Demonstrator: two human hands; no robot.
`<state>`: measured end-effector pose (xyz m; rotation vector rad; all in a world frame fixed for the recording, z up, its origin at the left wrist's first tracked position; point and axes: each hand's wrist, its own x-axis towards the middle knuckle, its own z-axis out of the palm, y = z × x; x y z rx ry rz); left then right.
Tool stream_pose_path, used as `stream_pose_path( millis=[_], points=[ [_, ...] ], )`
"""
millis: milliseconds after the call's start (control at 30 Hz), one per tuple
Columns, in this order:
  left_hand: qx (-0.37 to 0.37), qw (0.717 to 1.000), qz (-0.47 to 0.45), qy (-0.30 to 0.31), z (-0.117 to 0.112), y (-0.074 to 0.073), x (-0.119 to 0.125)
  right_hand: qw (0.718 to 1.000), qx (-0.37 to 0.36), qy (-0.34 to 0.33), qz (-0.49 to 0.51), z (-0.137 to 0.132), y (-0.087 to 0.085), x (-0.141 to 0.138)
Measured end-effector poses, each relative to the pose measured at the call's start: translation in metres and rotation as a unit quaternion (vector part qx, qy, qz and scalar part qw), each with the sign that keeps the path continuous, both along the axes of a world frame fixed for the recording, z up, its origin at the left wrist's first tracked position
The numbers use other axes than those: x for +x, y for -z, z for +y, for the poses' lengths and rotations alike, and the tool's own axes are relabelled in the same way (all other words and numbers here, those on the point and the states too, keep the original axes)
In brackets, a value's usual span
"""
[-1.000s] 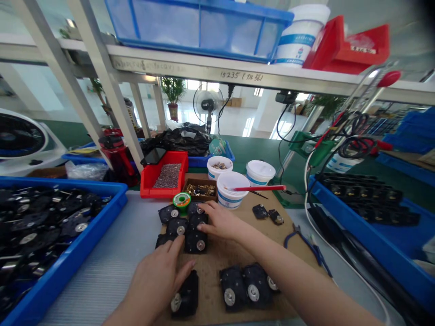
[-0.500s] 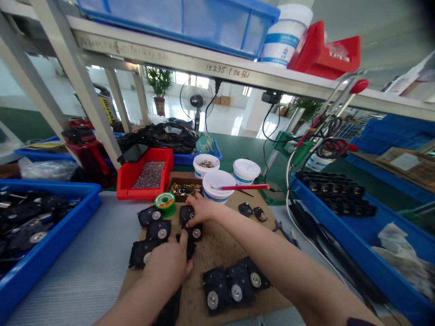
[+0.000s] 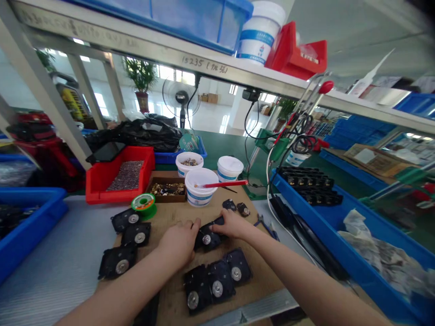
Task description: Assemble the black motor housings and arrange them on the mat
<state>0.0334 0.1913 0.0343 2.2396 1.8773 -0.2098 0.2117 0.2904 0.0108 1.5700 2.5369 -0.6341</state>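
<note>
Both hands meet over a stack of black plastic parts with metal discs (image 3: 208,236) on the brown board (image 3: 176,215). My left hand (image 3: 178,244) is curled against the stack's left side. My right hand (image 3: 231,224) grips its right end, fingers bent over the top. Three similar black parts (image 3: 126,240) lie in a column to the left. Another row of them (image 3: 217,281) lies just in front of my hands.
White tubs (image 3: 200,192), one with a red stick across it, a brown tray of brass bits (image 3: 166,189), a green solder spool (image 3: 144,203) and a red bin (image 3: 118,179) stand behind. Blue crates flank both sides (image 3: 340,226). Pliers (image 3: 265,224) lie right.
The view has swung right. My hands have gathered black parts from the left group and slid them rightward and nearer, now holding them together between both hands.
</note>
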Motion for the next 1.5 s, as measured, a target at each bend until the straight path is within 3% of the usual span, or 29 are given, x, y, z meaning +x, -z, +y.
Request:
stream_pose_path(
  millis=[167,633,733,833,900,1000,1100,1267,1500],
  points=[
    [-0.013,1.0,-0.017,0.015,0.01,-0.001,0.008,0.997,0.032,0.061,0.03,-0.007,0.01,0.019],
    [-0.033,0.998,-0.06,-0.006,0.009,0.006,0.002,0.996,0.03,-0.02,0.078,0.003,0.015,0.044],
    [-0.032,0.998,-0.061,-0.013,0.009,0.003,-0.001,0.996,0.048,-0.006,0.073,-0.005,0.006,0.046],
    [-0.017,0.998,-0.061,-0.025,-0.004,-0.012,-0.005,0.992,0.097,0.015,0.074,-0.025,-0.014,0.048],
    [0.002,0.998,-0.06,-0.033,-0.023,-0.025,-0.005,0.989,0.115,-0.018,0.088,-0.045,-0.026,0.05],
    [-0.008,0.998,-0.064,-0.025,-0.055,-0.036,0.002,0.976,0.092,-0.161,0.111,-0.077,-0.026,0.053],
    [-0.05,0.995,-0.087,0.006,-0.074,-0.029,0.016,0.959,0.084,-0.247,0.107,-0.097,-0.01,0.056],
    [-0.046,0.993,-0.111,0.005,-0.072,-0.004,0.026,0.97,0.089,-0.209,0.092,-0.099,0.007,0.058],
    [-0.034,0.989,-0.146,-0.008,-0.072,0.005,0.022,0.976,0.082,-0.184,0.077,-0.094,0.005,0.063]
  ],
)
